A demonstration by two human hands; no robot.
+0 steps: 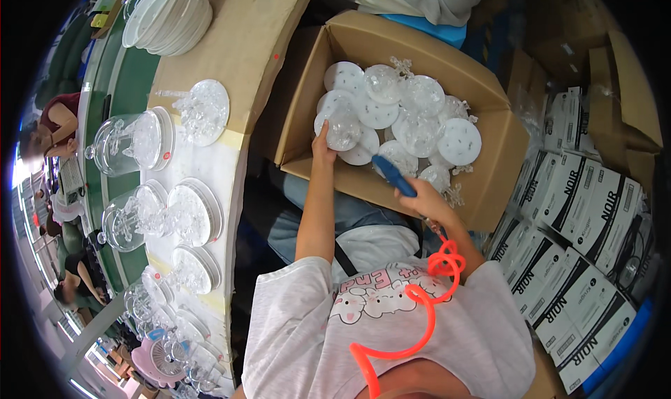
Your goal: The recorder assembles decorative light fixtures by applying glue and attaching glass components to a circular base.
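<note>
While you lean over the open cardboard box (489,154), the long surface (231,63) on your far left carries what looks like assembled work: clear glass domes (129,142) lying on their sides and round white bases topped with clear crystal-like ornaments (203,109), set in a row along the edge, probably so each stays within reach. A stack of white plates (171,15) sits at the far end, and other people sit beyond the green belt.

Moving right, your left hand (323,142) reaches over the near wall of the box, its fingers closed on a clear round piece (342,128) at the left of the pile. That piece is a see-through disc or dome on a white base, catching the light, and it rests among many like it: white round bases with small holes (459,140) and clear ornaments heaped loosely together, some face up, some face down.

Further right, your right hand (426,202) hovers above the near edge of the box, fingers wrapped round a blue tool (393,175) whose tip points toward the pile. An orange coiled hose (419,308) trails from it across your shirt, so it is likely an air tool, kept ready beside the piece. Stacked white cartons (580,259) stand to your right.
</note>
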